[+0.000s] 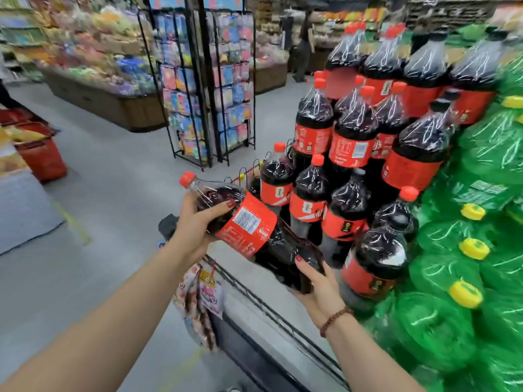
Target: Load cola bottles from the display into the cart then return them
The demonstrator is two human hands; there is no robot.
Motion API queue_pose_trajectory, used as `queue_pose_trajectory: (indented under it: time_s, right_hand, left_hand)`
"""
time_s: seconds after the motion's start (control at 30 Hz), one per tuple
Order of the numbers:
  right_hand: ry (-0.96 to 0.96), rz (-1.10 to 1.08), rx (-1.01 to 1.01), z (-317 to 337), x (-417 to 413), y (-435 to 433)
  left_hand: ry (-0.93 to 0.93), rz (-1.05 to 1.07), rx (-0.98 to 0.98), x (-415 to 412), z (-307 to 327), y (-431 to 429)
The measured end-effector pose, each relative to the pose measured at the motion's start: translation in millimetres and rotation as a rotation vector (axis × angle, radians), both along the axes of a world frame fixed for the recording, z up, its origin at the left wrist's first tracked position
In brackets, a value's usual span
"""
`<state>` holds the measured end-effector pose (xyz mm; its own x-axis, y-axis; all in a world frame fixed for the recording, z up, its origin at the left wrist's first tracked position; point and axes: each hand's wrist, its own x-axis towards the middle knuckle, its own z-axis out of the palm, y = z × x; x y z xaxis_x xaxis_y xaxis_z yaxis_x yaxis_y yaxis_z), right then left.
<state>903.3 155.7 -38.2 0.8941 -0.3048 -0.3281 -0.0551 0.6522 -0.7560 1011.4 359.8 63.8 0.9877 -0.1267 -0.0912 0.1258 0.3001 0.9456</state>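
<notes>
**A:** Where is the cola bottle (249, 230)?

**B:** It is in the air, held in both hands just in front of the stacked cola display (353, 142). It lies tilted, with the red cap up to the left and the base down to the right.

**A:** How does the person hold it?

**B:** The left hand (195, 222) wraps the shoulder below the cap, with the fingers curled under and the thumb across the top beside the red label. The right hand (317, 284) cups the base from below, its thumb pressed on the side. A bead bracelet (335, 321) sits on that wrist.

**A:** And around it?

**B:** Under the bottle a black wire rail (278, 319) runs along a grey ledge. Whether it belongs to the cart cannot be told. Snack packets (198, 298) hang at its left end. Green bottles (452, 278) with yellow caps are stacked to the right of the cola. Across the aisle stands a tall black wire rack (198, 80) of coloured packs, and a red basket (39, 154) sits far left.
</notes>
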Motion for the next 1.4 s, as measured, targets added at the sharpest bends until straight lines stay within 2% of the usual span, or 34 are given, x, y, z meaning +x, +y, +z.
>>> queue_pose_trajectory:
  time_s: [0.17, 0.33, 0.47, 0.63, 0.83, 0.9, 0.97, 1.03, 1.07, 1.13, 1.2, 1.23, 1.3, 1.4]
  right_hand:
    - [0.011, -0.084, 0.112, -35.4, 43.5, 2.4]
    - [0.123, -0.226, 0.239, -64.2, 70.4, 13.8]
    - [0.128, -0.347, 0.303, -83.8, 77.0, 15.6]
    - [0.046, -0.448, 0.350, -100.6, 74.0, 9.7]
    - [0.167, -0.480, 0.361, -113.7, 70.0, 5.4]
    - [0.295, -0.437, 0.266, -108.4, 70.0, 6.1]
    - [0.485, -0.392, 0.037, -98.6, 72.4, 3.5]
    - [0.768, -0.328, -0.414, -83.8, 77.7, -3.5]
    - [0.843, -0.354, -0.648, -67.8, 82.1, -5.0]
    - [0.675, -0.488, -0.942, -28.5, 94.1, -5.0]
    - [0.389, -0.494, -0.960, 18.5, 109.5, -1.1]
    - [0.279, -0.422, -0.963, 42.1, 118.6, 1.5]
    - [0.183, -0.253, -1.040, 76.6, 138.4, 4.2]
    - [0.203, -0.132, -1.113, 96.1, 167.9, -0.7]
  left_hand:
    - [-0.017, -0.127, 0.052, 72.8, -19.4, -30.4]
    - [-0.106, -0.264, 0.126, 113.8, -33.6, -67.3]
    - [-0.134, -0.355, 0.197, 126.8, -46.4, -90.7]
    - [-0.127, -0.422, 0.245, 128.8, -68.4, -109.0]
    - [-0.146, -0.513, 0.245, 131.5, -75.5, -120.6]
    - [-0.143, -0.532, 0.237, 135.2, -78.4, -118.9]
    - [-0.122, -0.534, 0.240, 138.5, -82.2, -114.7]
    - [-0.100, -0.518, 0.244, 140.5, -86.7, -111.6]
    - [-0.091, -0.506, 0.242, 141.4, -88.3, -110.4]
    - [-0.073, -0.495, 0.235, 142.3, -89.2, -106.9]
    - [-0.089, -0.489, 0.244, 141.3, -91.7, -106.2]
    - [-0.098, -0.493, 0.243, 139.5, -91.7, -105.7]
    - [-0.127, -0.498, 0.223, 134.8, -91.1, -106.0]
    - [-0.229, -0.527, 0.219, 121.3, -83.0, -112.7]
